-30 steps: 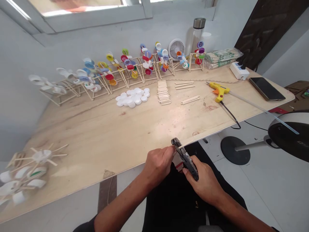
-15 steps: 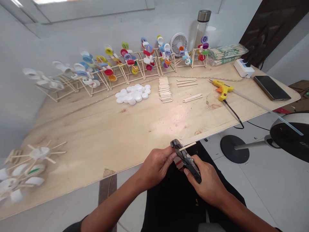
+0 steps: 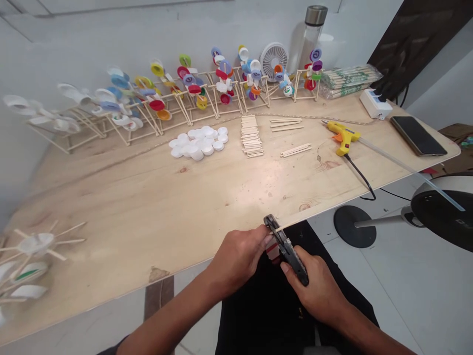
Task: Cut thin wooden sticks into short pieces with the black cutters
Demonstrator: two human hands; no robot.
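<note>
Just off the table's front edge, my left hand (image 3: 238,256) pinches one end of a thin wooden stick (image 3: 293,220). That stick lies across the jaws of dark pliers (image 3: 288,249), its other part sticking out to the right. My right hand (image 3: 318,283) is wrapped round the pliers' handles, the jaws pointing up and away. Whether the jaws bite into the wood cannot be made out. Farther back on the table (image 3: 177,207) lie a stack of short sticks (image 3: 252,137), a few more sticks (image 3: 286,124), a small bundle (image 3: 296,150) and several white bottle caps (image 3: 199,143).
Stick frames with coloured cap wheels (image 3: 194,91) line the back. A yellow glue gun (image 3: 343,137), a phone (image 3: 417,135) and a power strip (image 3: 375,104) lie right. Stick-and-cap wheels (image 3: 37,244) lie left. A small fan (image 3: 274,61) and a bottle (image 3: 312,37) stand behind.
The view has shifted slightly. The stick's free end tilted up clear of the table edge half a second ago and now lines up with that edge. Both hands keep their grips.
</note>
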